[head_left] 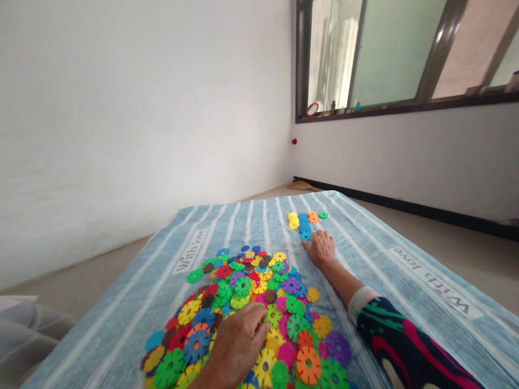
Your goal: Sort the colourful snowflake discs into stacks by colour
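Many flower-shaped, notched plastic discs in mixed colours lie heaped on the striped blue cloth (239,227). My left hand (241,337) rests on the pile with its fingers curled beside a lime-green disc (274,315); what they hold, if anything, is hidden. Farther off, my right hand (321,247) lies over the cloth, thumb spread away from the fingers, close to the near end of a row of blue discs (304,224). Beside that row are a row of yellow discs (293,221), some orange discs (313,217) and a green disc (323,215).
The cloth covers a raised surface whose far edge stands near a room corner. A white wall (141,108) is on the left, and a dark-framed window (389,59) with small items on its sill is at upper right. Whitish translucent material (32,335) shows at lower left.
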### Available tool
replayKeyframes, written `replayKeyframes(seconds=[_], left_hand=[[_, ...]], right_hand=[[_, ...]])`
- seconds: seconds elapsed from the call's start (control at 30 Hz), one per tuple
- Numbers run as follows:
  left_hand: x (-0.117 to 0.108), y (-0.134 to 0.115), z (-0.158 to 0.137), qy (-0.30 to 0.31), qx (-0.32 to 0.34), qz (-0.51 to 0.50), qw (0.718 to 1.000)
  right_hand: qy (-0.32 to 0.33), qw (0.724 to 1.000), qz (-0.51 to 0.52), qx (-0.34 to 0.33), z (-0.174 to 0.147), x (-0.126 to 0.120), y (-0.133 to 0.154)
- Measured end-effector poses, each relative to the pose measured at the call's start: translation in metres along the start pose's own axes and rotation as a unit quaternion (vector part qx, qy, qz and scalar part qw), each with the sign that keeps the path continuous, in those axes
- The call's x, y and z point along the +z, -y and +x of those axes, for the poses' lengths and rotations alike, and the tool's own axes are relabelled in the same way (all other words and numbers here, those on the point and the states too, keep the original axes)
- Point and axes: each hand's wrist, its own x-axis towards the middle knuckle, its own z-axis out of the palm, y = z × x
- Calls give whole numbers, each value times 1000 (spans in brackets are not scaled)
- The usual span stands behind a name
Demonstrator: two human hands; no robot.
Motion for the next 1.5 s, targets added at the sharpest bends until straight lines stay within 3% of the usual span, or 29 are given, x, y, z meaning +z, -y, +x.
replayKeyframes(seconds=[0.23, 0.83, 1.23, 1.5], left_hand=[[0, 0, 0, 2, 3, 0, 1000], [2, 1, -2, -32, 20, 2, 999], [4, 0, -1, -31, 12, -4, 999], [4, 2, 0, -36, 15, 6, 999]], right_hand=[[2, 1000, -17, 8, 9, 4, 8], [39, 999, -8, -15, -7, -3, 5], [-4, 993, 85, 81, -13, -5, -28], [-31, 980, 169, 99, -14, -3, -40]])
